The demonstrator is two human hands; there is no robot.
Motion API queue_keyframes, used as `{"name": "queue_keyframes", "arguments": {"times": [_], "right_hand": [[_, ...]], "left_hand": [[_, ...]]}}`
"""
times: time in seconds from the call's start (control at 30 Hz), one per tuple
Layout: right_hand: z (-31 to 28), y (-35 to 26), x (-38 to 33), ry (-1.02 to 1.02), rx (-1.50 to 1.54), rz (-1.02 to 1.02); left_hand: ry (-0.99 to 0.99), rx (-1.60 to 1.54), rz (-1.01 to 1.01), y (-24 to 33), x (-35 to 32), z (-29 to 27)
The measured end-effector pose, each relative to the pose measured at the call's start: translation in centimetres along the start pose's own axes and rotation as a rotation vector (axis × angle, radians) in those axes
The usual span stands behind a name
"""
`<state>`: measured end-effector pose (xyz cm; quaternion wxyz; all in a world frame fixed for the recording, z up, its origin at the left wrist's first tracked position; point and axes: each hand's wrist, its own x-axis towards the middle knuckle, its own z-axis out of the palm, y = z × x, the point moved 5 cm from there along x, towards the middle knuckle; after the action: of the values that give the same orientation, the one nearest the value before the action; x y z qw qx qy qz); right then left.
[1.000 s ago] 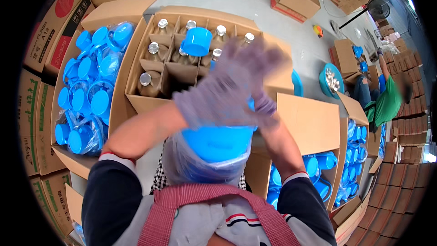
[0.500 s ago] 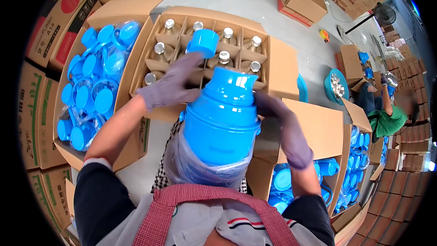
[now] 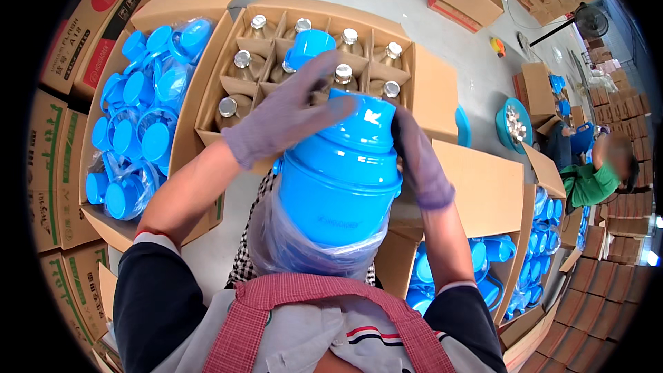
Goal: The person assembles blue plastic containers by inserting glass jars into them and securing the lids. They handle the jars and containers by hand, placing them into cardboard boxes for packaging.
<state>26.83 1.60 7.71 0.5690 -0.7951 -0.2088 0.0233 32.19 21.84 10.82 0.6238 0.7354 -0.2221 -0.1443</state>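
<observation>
A large blue plastic flask shell (image 3: 338, 179) stands upright close in front of me, its lower part in a clear plastic bag (image 3: 283, 245). My left hand (image 3: 286, 117), in a grey glove, lies over its upper left shoulder. My right hand (image 3: 418, 159), also gloved, presses against its right side. Beyond it is an open cardboard box (image 3: 228, 62) divided into cells that hold several glass liners with silver tops (image 3: 242, 59). One blue cap (image 3: 307, 45) sits on a liner in that box.
A box of blue caps in plastic (image 3: 135, 117) stands at left. Another box with blue parts (image 3: 483, 262) is at lower right. A person in green (image 3: 594, 179) sits at far right beside a blue basin (image 3: 514, 124). Stacked cartons (image 3: 48, 166) line the left.
The blue shell has come up out of its bag and stands higher. My left hand has moved from above it onto its top, and my right hand has dropped to its right side.
</observation>
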Motion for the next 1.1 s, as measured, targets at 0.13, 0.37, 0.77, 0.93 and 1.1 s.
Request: {"name": "queue_keyframes", "arguments": {"times": [0.13,0.37,0.77,0.93,1.1], "right_hand": [[3.7,0.2,-0.5,0.177,0.782,0.601],[1.9,-8.4,-6.7,0.439,-0.184,-0.082],[14.6,-13.9,-22.2,0.300,-0.856,-0.536],[13.2,-15.6,-22.5,0.230,-0.531,-0.099],[15.5,-0.7,-27.2,0.355,0.030,0.348]], "left_hand": [[-0.292,0.068,0.247,1.9,2.1,1.6],[-0.161,-0.087,0.283,1.4,-1.6,-4.3],[0.352,-1.094,-0.120,-12.4,-25.3,-10.8],[0.395,-1.024,-0.093,-13.2,-27.6,-10.1],[0.345,-0.936,-0.058,-5.4,-28.8,-7.6]]}}
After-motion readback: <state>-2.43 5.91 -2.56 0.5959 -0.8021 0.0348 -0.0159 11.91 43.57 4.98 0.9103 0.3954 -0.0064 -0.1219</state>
